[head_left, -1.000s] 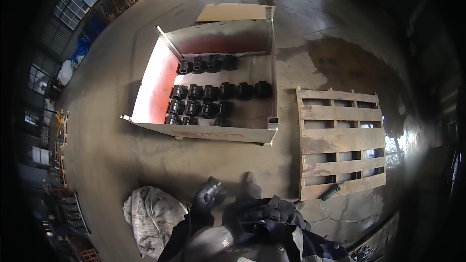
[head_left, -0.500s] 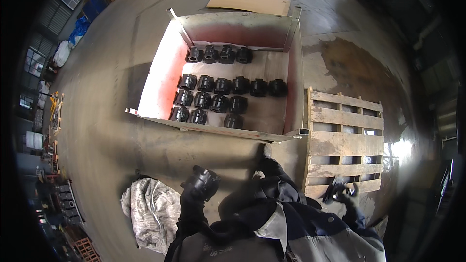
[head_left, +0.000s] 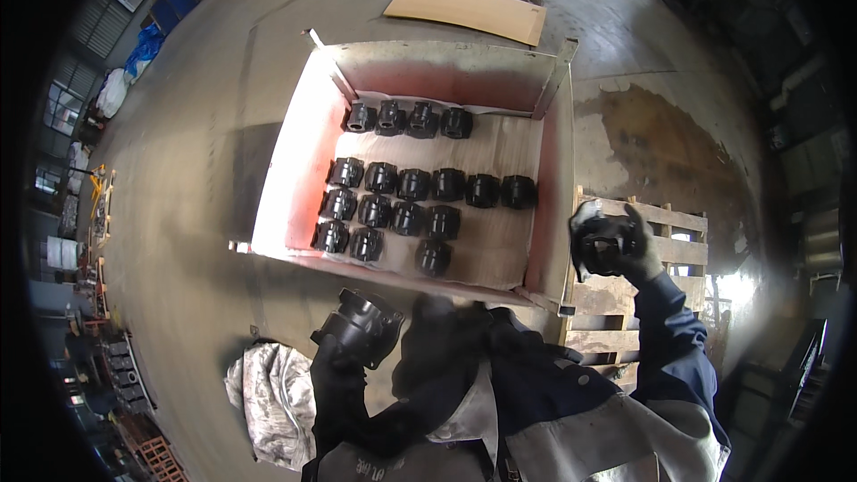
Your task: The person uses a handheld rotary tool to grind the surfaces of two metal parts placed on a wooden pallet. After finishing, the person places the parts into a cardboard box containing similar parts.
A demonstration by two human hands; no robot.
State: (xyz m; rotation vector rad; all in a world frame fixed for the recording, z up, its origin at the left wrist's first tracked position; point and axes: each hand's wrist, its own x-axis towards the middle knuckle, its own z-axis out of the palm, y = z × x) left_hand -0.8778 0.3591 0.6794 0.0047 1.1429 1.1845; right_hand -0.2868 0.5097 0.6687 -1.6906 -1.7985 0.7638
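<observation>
My left hand (head_left: 336,359), dark-gloved, is closed around a black flanged casting (head_left: 364,323) in front of the bin's near wall. The palm and some fingers are hidden by the dark part and shade. On the right, my right hand (head_left: 646,261) in a greyish glove grips a second black casting (head_left: 603,243) above the pallet, just outside the bin's right wall. Several similar black castings (head_left: 413,185) stand in rows on the brown sheet lining (head_left: 491,145) inside the large metal bin (head_left: 446,67).
Under my right arm lies a wooden pallet (head_left: 600,296). A dirty white sack (head_left: 275,402) rests on the floor at the lower left. Behind the bin lies a flat cardboard sheet (head_left: 464,13). A dark wet patch (head_left: 656,134) stains the floor at right.
My right hand has risen and come forward with its casting, from the pallet's near end to beside the bin. The left casting has shifted slightly left; my body has moved closer to the bin.
</observation>
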